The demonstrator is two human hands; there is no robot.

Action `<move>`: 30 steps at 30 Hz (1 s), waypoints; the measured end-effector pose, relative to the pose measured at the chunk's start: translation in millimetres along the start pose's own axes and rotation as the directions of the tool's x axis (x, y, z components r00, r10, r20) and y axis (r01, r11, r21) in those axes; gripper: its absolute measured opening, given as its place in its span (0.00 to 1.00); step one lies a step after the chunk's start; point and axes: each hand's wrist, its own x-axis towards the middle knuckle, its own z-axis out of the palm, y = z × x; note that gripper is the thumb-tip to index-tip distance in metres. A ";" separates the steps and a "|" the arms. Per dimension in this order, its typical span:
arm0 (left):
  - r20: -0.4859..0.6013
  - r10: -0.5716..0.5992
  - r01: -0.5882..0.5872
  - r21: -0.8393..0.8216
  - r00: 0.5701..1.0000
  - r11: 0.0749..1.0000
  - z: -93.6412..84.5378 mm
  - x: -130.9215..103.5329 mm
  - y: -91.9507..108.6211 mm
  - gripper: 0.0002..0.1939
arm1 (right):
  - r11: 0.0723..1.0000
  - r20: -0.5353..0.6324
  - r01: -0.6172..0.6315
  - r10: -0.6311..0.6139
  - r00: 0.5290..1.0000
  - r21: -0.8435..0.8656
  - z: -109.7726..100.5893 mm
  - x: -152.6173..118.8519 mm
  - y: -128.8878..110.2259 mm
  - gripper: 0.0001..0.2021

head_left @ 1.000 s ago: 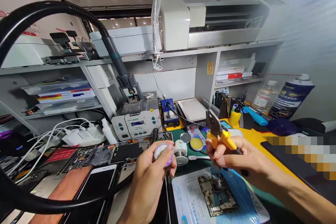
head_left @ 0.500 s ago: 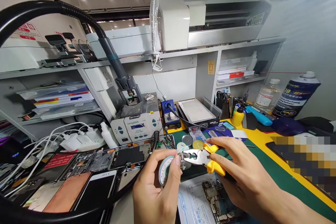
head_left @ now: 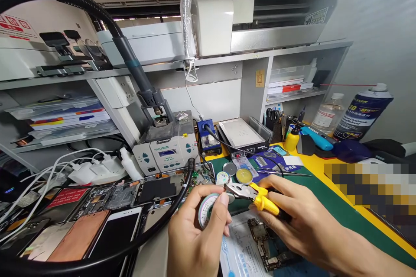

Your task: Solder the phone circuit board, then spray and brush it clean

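Note:
My left hand grips a small round spool with a white label and green-and-pink rim. Its thumb and index finger pinch at the spool's far side; a small shiny metal piece, too small to name, shows there. In my right hand is a pair of pliers with yellow handles and silver jaws. The jaw tips meet the left fingertips, and I cannot tell what lies between them. Beyond the pliers stands an open tin of yellow paste. Below the hands lies a phone circuit board on a printed sheet.
Phones and loose parts cover the left side, crossed by a black hose. A hot-air station, soldering iron base and heating plate stand behind. At right are a spray can and a clear bottle.
The jaws of the pliers have come closer together and the pliers are tilted more downward to the right. The shiny metal piece is less visible. The view has shifted slightly.

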 end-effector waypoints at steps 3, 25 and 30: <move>0.082 -0.080 0.090 -0.131 0.993 0.987 -1.7 2.1 1.9 0.20 | 0.927 0.223 -0.258 0.199 0.954 0.273 -7.6 2.2 -8.1 0.16; 0.186 -0.162 0.205 -0.242 0.969 0.948 -2.9 -1.6 12.1 0.17 | 0.258 0.761 -0.815 0.294 0.578 0.519 -31.3 9.6 -20.6 0.28; 0.198 -0.162 0.208 -0.242 0.967 0.948 -3.4 -1.3 11.1 0.16 | 0.408 0.709 -0.791 0.371 0.599 0.455 -33.1 7.1 -24.5 0.31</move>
